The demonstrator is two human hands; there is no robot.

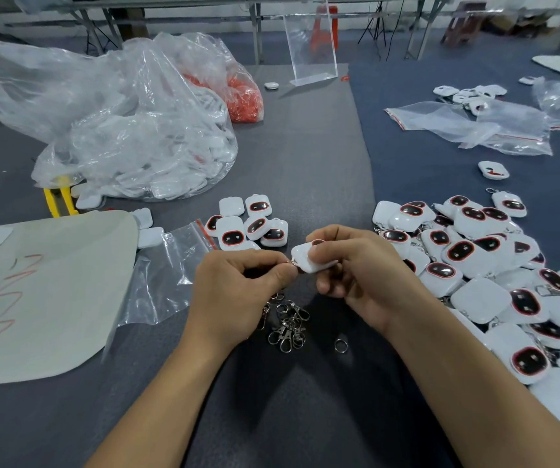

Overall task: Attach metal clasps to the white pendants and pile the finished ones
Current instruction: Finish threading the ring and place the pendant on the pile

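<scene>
At frame centre, the right hand (pixel 349 265) gripped a white pendant (pixel 307 260) while the left hand (pixel 238 285) pinched a metal ring (pixel 289 263) (tightly, fingers curled) at its corner.

Two hands (pixel 238 285) (pixel 356 275), one loose ring (pixel 340 345)

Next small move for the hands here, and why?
Probably thread the metal ring pinched by the left hand through the corner of the white pendant gripped by the right hand: the ring sits at that corner, seemingly not yet attached, so the pile of finished pendants can wait.
</scene>
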